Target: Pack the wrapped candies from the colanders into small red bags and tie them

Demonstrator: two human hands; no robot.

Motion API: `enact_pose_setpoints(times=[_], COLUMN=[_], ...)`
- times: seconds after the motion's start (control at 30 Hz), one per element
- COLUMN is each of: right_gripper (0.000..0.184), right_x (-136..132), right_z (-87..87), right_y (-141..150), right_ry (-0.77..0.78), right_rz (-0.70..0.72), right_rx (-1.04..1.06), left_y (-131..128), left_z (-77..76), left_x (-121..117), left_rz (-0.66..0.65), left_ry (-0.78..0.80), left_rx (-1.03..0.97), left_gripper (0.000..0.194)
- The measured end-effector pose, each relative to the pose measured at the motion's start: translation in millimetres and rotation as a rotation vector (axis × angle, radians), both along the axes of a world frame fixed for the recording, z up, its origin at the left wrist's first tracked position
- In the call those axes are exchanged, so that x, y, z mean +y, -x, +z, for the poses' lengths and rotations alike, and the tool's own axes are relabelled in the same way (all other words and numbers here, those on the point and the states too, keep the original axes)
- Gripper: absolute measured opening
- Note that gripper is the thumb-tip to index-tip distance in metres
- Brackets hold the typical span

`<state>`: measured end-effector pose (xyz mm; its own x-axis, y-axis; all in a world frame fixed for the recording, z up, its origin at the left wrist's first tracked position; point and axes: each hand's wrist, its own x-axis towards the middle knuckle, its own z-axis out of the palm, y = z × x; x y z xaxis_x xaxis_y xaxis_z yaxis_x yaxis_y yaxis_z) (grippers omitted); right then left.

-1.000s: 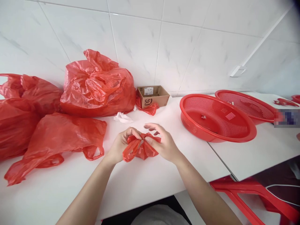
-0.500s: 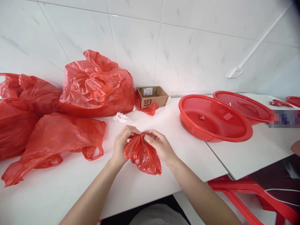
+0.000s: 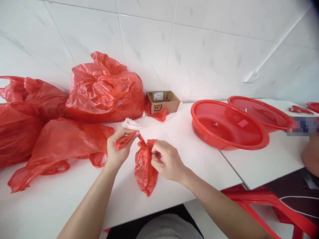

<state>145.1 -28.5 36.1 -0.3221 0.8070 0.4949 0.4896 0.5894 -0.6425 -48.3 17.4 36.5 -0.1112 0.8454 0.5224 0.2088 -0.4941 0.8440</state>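
Note:
A small red plastic bag (image 3: 146,169) hangs between my hands above the white table, its body bulging below a gathered neck. My left hand (image 3: 122,144) is closed on one handle of the bag, pinching it between thumb and fingers and pulling it up to the left. On the other side, my right hand (image 3: 168,159) is closed with its fingertips on the bag near the neck, by the second handle. What the bag contains cannot be made out. Just beyond my left hand lies a crumpled white tissue (image 3: 131,123).
Large stuffed red bags (image 3: 104,89) and a flatter red bag (image 3: 67,139) lie on the left. A small cardboard box (image 3: 165,108) stands by the wall. Red plastic baskets (image 3: 229,146) sit at right, near another person's arm (image 3: 310,154). A red stool (image 3: 239,196) stands below.
My hands have moved apart from the bag's neck. The left now draws one handle up and left, the right has shifted down its side, and the bag hangs more upright.

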Motion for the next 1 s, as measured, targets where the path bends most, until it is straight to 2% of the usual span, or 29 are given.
enact_pose_setpoints(times=[0.13,0.2,0.27,0.33,0.4,0.43,0.53,0.57,0.67,0.8,0.9,1.0], right_gripper=[0.006,0.030,0.038,0.027,0.018,0.017,0.020,0.021,0.021,0.024,0.037,0.046], right_x=[1.6,5.5,10.5,16.4,23.3,27.0,37.1,39.5,41.5,34.1,29.0,29.8], right_z=[-15.9,-20.1,-20.2,-17.0,-12.2,-9.7,-3.4,-1.9,-0.1,-2.7,-7.7,-13.6], right_y=[-0.5,0.1,4.3,10.3,14.2,14.2,6.5,2.4,-8.2,-11.5,-10.6,-12.8], right_ry=[0.095,0.155,0.196,0.188,0.155,0.141,0.147,0.163,0.238,0.335,0.232,0.149], right_rz=[-0.065,-0.082,-0.022,0.051,0.055,0.036,-0.001,0.001,-0.006,-0.024,-0.027,0.035], right_rx=[0.168,0.236,0.237,0.203,0.198,0.212,0.269,0.276,0.299,0.296,0.106,-0.039], left_y=[3.8,1.8,-2.2,-6.3,-9.2,-10.1,-12.6,-13.7,-17.7,-21.5,-22.3,-20.8], left_z=[-3.2,-4.4,-4.6,-3.9,-3.0,-2.7,-2.8,-3.1,-5.1,-10.5,-14.9,-16.8], left_x=[8.0,7.8,4.8,0.9,-2.1,-3.0,-4.3,-4.5,-4.3,-1.8,0.5,2.1], left_rz=[-0.046,-0.108,-0.159,-0.196,-0.241,-0.293,-0.518,-0.577,-0.633,-0.622,-0.599,-0.602], left_ry=[0.071,0.092,0.108,0.122,0.132,0.143,0.249,0.304,0.442,0.470,0.486,0.514], left_rx=[-0.112,-0.142,-0.144,-0.132,-0.129,-0.120,0.013,0.078,0.201,0.181,0.145,0.110], left_gripper=[0.018,0.021,0.019,0.017,0.020,0.028,0.074,0.079,0.056,0.035,0.026,0.020])
